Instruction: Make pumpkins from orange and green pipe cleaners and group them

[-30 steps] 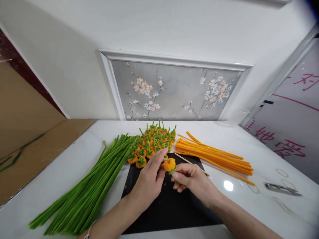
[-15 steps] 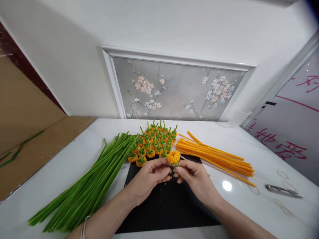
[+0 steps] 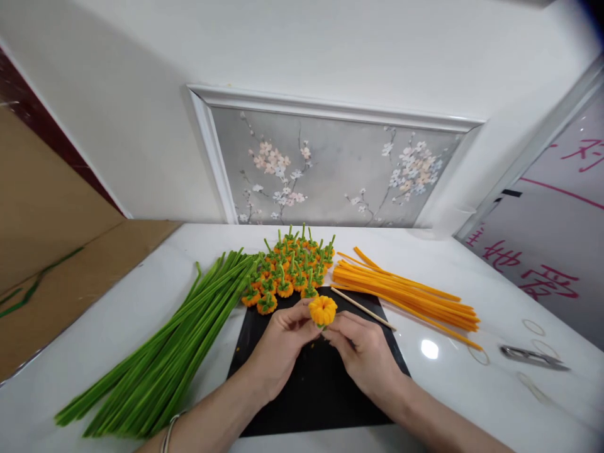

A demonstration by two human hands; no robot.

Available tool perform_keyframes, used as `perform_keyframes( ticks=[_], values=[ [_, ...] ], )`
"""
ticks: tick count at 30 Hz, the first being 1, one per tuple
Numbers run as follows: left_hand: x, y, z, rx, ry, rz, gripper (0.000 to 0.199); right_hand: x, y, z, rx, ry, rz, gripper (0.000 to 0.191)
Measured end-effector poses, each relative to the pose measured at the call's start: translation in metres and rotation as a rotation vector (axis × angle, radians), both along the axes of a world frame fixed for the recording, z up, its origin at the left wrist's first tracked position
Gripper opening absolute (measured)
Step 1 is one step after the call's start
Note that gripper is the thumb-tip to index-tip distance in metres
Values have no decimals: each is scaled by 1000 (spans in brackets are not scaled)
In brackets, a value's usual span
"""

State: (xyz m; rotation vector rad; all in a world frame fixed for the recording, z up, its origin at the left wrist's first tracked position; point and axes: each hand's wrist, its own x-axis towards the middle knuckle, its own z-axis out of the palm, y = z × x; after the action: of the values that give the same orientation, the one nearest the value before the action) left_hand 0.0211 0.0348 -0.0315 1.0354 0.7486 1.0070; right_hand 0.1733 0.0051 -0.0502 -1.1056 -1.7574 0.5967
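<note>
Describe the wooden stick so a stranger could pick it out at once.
On the white table lies a black mat. Near its far right corner, beside the bundle of orange strips, a thin wooden stick slants across the mat's edge. Its pale, plain wood colour sets it apart from the bright orange strips.

The mat (image 3: pixel 321 396) is uniformly black. Left of the mat, the stems (image 3: pixel 189 340) are bright green; behind it, the small pumpkins (image 3: pixel 267 304) are orange with green tops. Over it, the held pumpkin (image 3: pixel 323 311) is yellow-orange. Right of it, the strips (image 3: pixel 406 296) are orange. Beyond it, the grey panel (image 3: pixel 335 170) bears white, peach and pink blossoms.
</note>
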Motion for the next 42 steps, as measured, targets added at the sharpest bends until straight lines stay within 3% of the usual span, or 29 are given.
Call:
perform_keyframes(
  ticks=[5,7,9,12,15,20,24,28,31,35,38,42],
  values=[
    [-5,5,5,315,159,41,8,11,9,1,-105,-34,20,21],
    [-9,9,5,404,232,45,8,16,11,10,-251,83,-12,17],
    [-11,12,4,463,309,42,9,20,11,21,-380,252,-13,26],
    [-11,13,-1,532,413,28,11,20,6,35,-392,344,30,32],
    [-9,13,-5,574,473,30,14,15,2,37,-403,313,48,26],
    [-9,15,-2,538,503,27,18,14,2,28,-314,143,-41,13],
    [-6,10,7,290,380,109,18,18,4,26,-260,173,-117,14],
    [1,-1,11,32,177,12,21,15,3,25,-281,301,-55,19],
    [4,-6,10,-37,107,12,20,13,1,23,-289,238,-27,15],
    [3,-5,7,53,142,71,18,13,-2,25,-181,31,-63,11],
    [2,-4,5,203,243,78,13,15,-3,30,-83,-89,-73,20],
    [3,-5,1,444,382,70,10,16,-3,33,-63,-118,-92,13]
  ],
)
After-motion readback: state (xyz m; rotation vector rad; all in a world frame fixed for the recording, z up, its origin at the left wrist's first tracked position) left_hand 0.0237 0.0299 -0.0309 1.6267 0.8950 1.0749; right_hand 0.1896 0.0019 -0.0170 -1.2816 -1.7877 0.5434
